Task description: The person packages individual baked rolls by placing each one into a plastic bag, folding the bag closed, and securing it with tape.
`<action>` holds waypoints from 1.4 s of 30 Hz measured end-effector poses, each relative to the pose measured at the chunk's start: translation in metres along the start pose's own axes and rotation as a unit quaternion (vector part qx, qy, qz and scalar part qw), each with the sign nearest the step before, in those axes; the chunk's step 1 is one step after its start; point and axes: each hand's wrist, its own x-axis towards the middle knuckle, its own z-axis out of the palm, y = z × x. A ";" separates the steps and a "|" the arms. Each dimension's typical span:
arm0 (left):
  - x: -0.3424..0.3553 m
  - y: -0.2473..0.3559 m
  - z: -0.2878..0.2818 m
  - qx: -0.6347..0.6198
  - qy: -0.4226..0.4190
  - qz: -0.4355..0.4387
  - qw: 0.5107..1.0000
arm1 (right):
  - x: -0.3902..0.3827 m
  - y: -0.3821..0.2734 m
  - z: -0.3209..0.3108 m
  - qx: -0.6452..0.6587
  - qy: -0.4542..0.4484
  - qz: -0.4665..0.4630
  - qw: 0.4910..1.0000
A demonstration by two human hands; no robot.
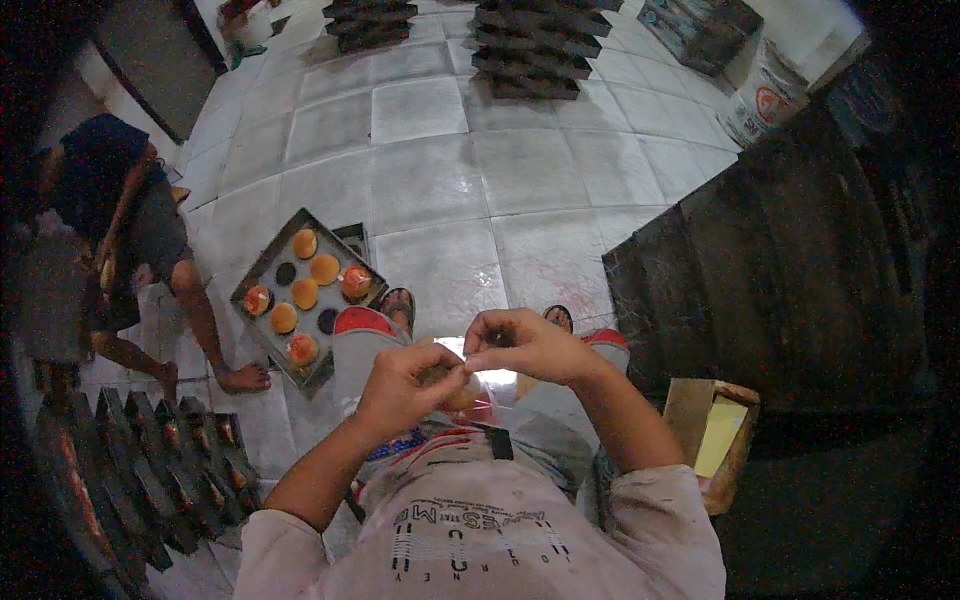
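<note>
Over my lap, my left hand (412, 382) and my right hand (522, 346) meet with fingers pinched together. Between and just below them is a shiny clear plastic bag (497, 384), its top edge apparently caught at the fingertips. A round orange-brown bun (462, 400) shows under my left hand, seemingly inside the plastic, with a red patch beside it. My fingers partly cover the bag's upper part. To the left of my knees, a square metal tray (262, 345) on the floor holds several golden buns (305, 292), some of them in printed wrapping.
A person (120, 230) sits at the left, bare foot near the tray. Stacked dark metal trays stand at lower left (140, 470) and far ahead (535, 45). A dark wooden surface (740, 270) rises at right, beside an open cardboard box (690, 400). A white bucket (765, 95) stands beyond.
</note>
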 end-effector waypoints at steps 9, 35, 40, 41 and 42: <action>-0.003 0.001 -0.006 0.006 -0.013 -0.033 0.999 | -0.002 0.021 -0.006 -0.013 -0.015 -0.108 0.994; -0.011 -0.023 -0.026 -0.231 0.161 -0.105 0.954 | -0.053 0.040 -0.079 -0.012 0.232 0.067 0.970; -0.008 -0.024 -0.018 -0.219 0.115 -0.133 0.960 | -0.044 0.047 -0.064 -0.146 0.316 0.085 0.934; -0.008 -0.021 -0.014 -0.180 0.081 -0.124 0.972 | -0.028 0.030 -0.042 -0.118 0.265 0.060 0.955; -0.007 -0.014 -0.009 -0.140 0.051 -0.110 0.983 | -0.018 0.023 -0.027 -0.086 0.207 0.041 0.974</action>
